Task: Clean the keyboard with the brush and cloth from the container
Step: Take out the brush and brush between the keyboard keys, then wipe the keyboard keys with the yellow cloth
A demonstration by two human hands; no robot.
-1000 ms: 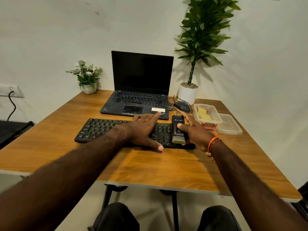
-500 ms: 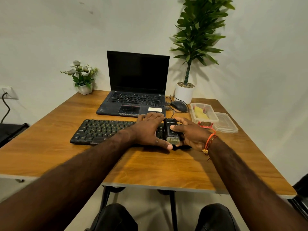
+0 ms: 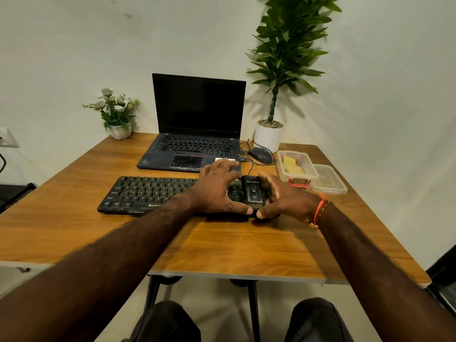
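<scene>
Plainly, the black keyboard (image 3: 148, 193), marked "ZEBRO…" on its front edge, lies on the tabletop (image 3: 222, 248). Left hand (image 3: 217, 191) rests spread on its keys. Right hand (image 3: 286, 201) grasps the brush (image 3: 253, 193) labelled "STRIFF", standing on the keys. Yellow cloth (image 3: 292, 166) sits in the container (image 3: 308, 169).

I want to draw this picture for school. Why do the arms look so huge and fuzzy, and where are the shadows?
Head view: the wide lens stretches what is near its edges, so the forearms balloon and smear at the bottom; the left hand, right hand and brush look slightly soft; the tall plant throws a leafy shadow on the wall to its left; the table shows a soft sheen.
</scene>
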